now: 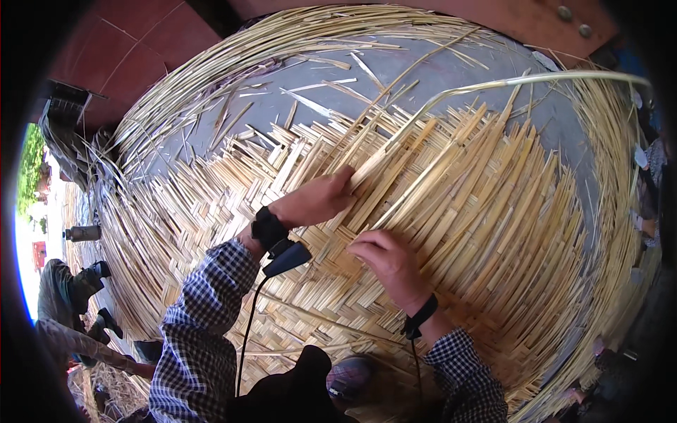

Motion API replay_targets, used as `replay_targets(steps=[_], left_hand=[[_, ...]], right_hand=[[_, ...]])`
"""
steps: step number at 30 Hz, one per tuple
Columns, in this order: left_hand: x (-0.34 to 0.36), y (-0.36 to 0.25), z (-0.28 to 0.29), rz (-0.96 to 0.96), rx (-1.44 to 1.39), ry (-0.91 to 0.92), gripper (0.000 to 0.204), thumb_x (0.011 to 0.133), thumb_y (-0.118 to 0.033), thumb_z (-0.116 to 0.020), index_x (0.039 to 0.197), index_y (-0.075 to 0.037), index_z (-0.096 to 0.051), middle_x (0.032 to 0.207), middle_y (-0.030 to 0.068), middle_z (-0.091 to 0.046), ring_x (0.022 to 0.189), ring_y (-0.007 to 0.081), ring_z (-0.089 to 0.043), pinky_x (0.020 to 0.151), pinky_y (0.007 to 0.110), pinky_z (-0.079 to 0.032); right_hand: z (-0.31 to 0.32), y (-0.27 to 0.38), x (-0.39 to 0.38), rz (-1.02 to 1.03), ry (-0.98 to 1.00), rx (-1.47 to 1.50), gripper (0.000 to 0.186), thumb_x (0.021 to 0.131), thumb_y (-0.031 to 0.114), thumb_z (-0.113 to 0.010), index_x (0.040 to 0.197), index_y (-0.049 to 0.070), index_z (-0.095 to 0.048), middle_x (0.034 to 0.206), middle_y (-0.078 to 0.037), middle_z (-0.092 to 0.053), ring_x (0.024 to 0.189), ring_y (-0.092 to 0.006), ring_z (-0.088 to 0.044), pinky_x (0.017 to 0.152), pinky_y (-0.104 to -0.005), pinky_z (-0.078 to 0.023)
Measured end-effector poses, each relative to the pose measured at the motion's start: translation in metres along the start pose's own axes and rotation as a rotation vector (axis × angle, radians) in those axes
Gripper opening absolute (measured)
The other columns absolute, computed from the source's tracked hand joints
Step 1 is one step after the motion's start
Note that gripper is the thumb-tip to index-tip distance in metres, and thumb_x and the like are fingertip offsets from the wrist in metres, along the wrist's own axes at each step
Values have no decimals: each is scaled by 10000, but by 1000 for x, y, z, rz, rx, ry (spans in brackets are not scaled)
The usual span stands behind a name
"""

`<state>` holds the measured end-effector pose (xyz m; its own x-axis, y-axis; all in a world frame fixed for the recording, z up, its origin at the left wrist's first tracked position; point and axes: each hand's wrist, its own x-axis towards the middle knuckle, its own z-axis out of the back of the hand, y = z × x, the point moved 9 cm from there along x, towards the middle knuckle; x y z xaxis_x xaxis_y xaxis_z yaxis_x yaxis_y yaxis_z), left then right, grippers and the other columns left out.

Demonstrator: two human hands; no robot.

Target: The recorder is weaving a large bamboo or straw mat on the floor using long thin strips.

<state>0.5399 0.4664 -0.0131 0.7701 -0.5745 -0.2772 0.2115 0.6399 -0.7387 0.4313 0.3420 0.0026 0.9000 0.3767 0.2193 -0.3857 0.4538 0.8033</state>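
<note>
A mat of pale split-reed strips (310,282), woven in a zigzag pattern, spreads below both my hands. My left hand (317,199) is closed around a long split reed (479,87), which rises from the fist and bends away to the far right. My right hand (389,266) is low over the weave, to the right of and nearer than the left. Its fingers are curled and pressed together beside loose strip ends; what they pinch is hidden. Unwoven strips (493,211) fan out beyond and to the right of my hands.
Bundled long reeds (233,56) curve along the far side, and more (606,169) curve down the right. Cut scraps lie on the grey floor (402,67). A person's legs (60,292) are at the left edge. Black cords hang from my wrist straps.
</note>
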Motion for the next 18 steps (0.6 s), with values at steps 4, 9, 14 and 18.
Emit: replay_targets(steps=[4,9,14,18], left_hand=[[10,19,-7,240,-28,194,381,823,-313,-817,958,-34,-596,820,46,-649,744,159,-606,681,330,-500],[15,20,-30,88,-166,184,372,747,-328,-857,849,-10,-693,712,37,-641,679,158,-572,638,347,-473],[15,35,-27,93,-328,-7,276,796,-253,-856,897,-32,-726,702,-14,-630,659,102,-552,605,305,-448],[3,49,-36,310,-422,177,219,785,-187,-873,854,-36,-729,742,-31,-684,673,61,-560,606,267,-454]], right_hand=[[-1,-3,2,-80,43,41,225,806,39,-726,1018,115,-732,970,-31,-654,904,-225,-660,796,-339,-555],[-7,-17,2,-190,-75,102,129,863,48,-719,989,80,-716,894,-51,-652,788,-218,-661,703,-336,-548],[-19,-52,-12,-524,-260,373,54,897,78,-687,910,42,-649,787,-52,-620,705,-161,-641,616,-313,-507],[-23,-66,-10,-617,-415,462,68,886,92,-693,917,50,-650,768,-56,-628,673,-195,-633,609,-328,-508]])
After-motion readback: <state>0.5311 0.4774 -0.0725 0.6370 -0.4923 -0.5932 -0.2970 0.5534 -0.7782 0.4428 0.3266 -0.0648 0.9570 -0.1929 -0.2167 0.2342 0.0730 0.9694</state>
